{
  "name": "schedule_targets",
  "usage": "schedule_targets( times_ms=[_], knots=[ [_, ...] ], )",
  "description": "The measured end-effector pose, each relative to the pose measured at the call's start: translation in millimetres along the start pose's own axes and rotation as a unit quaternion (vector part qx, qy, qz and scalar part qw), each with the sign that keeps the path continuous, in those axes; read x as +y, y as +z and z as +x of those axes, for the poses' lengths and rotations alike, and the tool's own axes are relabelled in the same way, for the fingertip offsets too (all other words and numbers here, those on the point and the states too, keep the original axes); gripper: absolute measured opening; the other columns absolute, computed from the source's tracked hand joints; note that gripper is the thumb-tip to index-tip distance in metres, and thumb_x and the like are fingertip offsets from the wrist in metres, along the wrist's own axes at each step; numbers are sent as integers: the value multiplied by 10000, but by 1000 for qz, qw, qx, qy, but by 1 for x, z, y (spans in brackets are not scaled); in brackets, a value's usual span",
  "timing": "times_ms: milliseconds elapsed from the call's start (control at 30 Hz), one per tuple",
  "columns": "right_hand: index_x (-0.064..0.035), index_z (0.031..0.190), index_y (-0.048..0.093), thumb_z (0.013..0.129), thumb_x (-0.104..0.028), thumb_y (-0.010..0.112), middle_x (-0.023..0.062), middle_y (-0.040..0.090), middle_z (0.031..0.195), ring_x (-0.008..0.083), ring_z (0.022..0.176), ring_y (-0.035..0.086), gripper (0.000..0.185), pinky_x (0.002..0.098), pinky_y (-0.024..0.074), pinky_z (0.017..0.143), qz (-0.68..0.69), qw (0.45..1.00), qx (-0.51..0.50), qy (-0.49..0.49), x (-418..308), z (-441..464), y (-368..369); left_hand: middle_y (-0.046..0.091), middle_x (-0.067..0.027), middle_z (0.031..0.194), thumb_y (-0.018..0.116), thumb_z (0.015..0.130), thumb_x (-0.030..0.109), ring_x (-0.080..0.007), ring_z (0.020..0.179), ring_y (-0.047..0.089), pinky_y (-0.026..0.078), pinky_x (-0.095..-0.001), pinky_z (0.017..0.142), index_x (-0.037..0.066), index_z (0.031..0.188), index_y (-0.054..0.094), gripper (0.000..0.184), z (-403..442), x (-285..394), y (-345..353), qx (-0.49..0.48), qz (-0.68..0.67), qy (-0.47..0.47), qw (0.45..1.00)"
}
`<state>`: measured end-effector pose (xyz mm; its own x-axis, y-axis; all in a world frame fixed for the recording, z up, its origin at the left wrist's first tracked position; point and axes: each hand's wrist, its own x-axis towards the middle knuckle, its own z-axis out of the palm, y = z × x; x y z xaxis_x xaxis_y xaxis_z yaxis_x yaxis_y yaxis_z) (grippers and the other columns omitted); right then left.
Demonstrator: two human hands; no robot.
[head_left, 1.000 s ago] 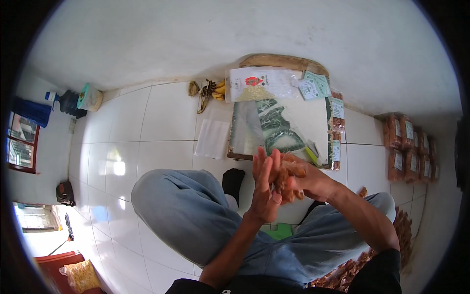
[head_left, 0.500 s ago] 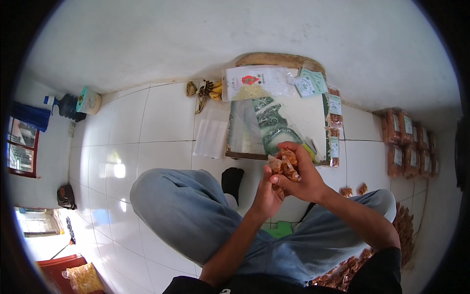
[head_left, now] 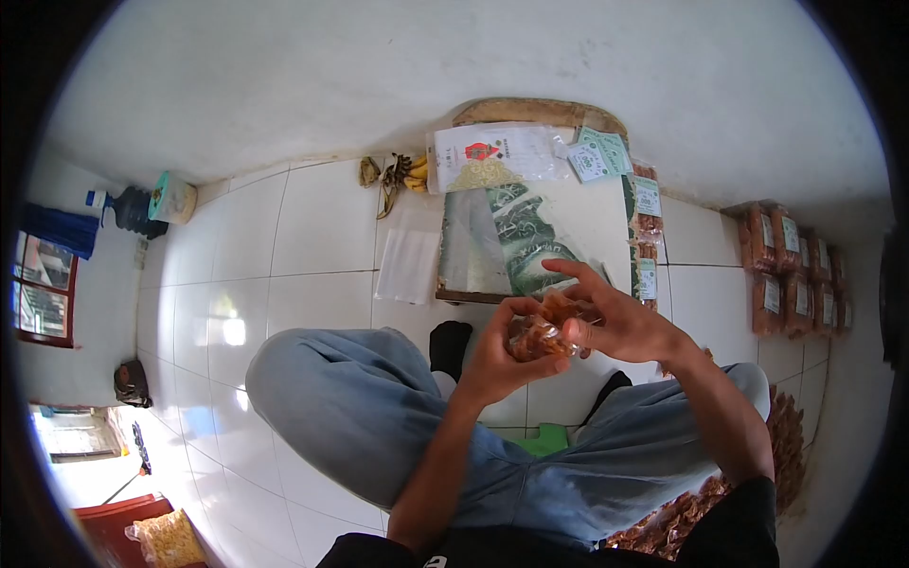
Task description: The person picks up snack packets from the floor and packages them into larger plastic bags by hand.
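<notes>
Beyond hands (head_left: pixel 492 367), packets (head_left: pixel 536 340) — printed green labels (head_left: pixel 598 157)

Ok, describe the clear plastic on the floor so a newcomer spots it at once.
Find the low table by the wall. On the floor at its left edge, nearer the person than the bananas, lies the clear plastic. Unlike the printed bag on the table, it is plain.

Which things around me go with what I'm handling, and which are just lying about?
Likely part of the job:
- small brown packets in your left hand
- similar heap
- labelled packs
- green-and-white labels
- clear plastic

Probably just lying about:
- bananas
- water bottle
- tub
- dark bag
</notes>
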<state>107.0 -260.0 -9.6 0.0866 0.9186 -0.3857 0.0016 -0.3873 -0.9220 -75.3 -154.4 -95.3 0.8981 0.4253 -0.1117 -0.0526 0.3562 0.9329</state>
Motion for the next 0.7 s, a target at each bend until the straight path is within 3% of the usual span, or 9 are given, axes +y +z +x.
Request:
schedule_targets(
  times_ms=[67, 133, 233, 467, 533, 567, 633, 667, 700],
  knots=[
    [-54, 1488, 273, 742, -563, 783, 176, 573, 1238, 268, 1158, 564, 1038, 394, 466, 973, -7, 1000, -14, 4, 7, 2, 2, 566, -96, 1132, 885, 710, 329, -202, 986, 625, 556, -347, 800, 41, 1267, 442, 767, 0, 8, 3, 10, 98, 24, 995],
    [-56, 1481, 292, 724, -505, 832, 169, 578, 1246, 264, 1164, 565, 1033, 389, 463, 988, -14, 999, -28, 8, 18, 3, 6, 547, -111, 1143, 943, 608, 245, -220, 1016, 621, 551, -338, 876, 30, 1222, 469, 805, -1, 24, 10, 14, 364, 96, 926],
    [-55, 1454, 334, 712, -341, 883, 158, 585, 1248, 240, 1165, 572, 966, 367, 468, 992, -50, 999, -11, -2, 28, 5, 18, 488, -150, 1149, 946, 570, 377, -311, 1037, 607, 535, -390, 872, 3, 1240, 451, 914, 0, 16, 9, 6, 384, 112, 917],
    [-62, 1349, 423, 748, -132, 833, 116, 601, 1213, 201, 1114, 605, 730, 328, 503, 960, -11, 997, 51, -52, 23, 6, 24, 471, -128, 1267, 944, 451, 492, -271, 1150, 553, 477, -389, 970, 37, 1340, 390, 1141, 3, 2, 0, 38, 333, 215, 917],
    [-66, 1328, 438, 747, -89, 826, 106, 605, 1197, 195, 1105, 610, 699, 322, 512, 950, 2, 994, 81, -70, 25, 8, 26, 456, -119, 1348, 884, 600, 512, -249, 1199, 516, 444, -383, 1013, 55, 1397, 339, 1068, 4, -1, 11, 145, -1, 199, 969],
    [-70, 1313, 447, 745, -56, 817, 102, 593, 1203, 187, 1102, 607, 678, 312, 522, 935, 2, 987, 120, -111, 28, 11, 28, 456, -119, 1348, 884, 600, 512, -249, 1199, 516, 444, -383, 1013, 55, 1397, 339, 1068, 3, -4, 15, 145, -1, 199, 969],
    [-75, 1298, 457, 742, -24, 807, 97, 581, 1209, 179, 1099, 604, 659, 302, 531, 919, 1, 976, 159, -152, 31, 14, 32, 444, -118, 1387, 746, 822, 474, -226, 1197, 515, 449, -370, 1012, 50, 1418, 312, 851, 1, -11, 20, 171, -256, 20, 951],
    [-78, 1295, 460, 731, -8, 803, 113, 556, 1237, 201, 1109, 597, 664, 309, 528, 918, -76, 965, 181, -174, 32, 15, 34, 506, -97, 1316, 598, 962, 402, -181, 1143, 549, 472, -342, 974, 40, 1386, 358, 607, -2, -16, 20, 114, -347, -12, 931],
    [-82, 1293, 462, 720, 7, 798, 128, 532, 1264, 223, 1120, 590, 670, 315, 525, 917, -152, 948, 202, -195, 34, 15, 37, 506, -97, 1316, 598, 962, 402, -181, 1143, 549, 472, -342, 974, 40, 1386, 358, 607, -2, -16, 25, 114, -347, -11, 931]
  ],
)
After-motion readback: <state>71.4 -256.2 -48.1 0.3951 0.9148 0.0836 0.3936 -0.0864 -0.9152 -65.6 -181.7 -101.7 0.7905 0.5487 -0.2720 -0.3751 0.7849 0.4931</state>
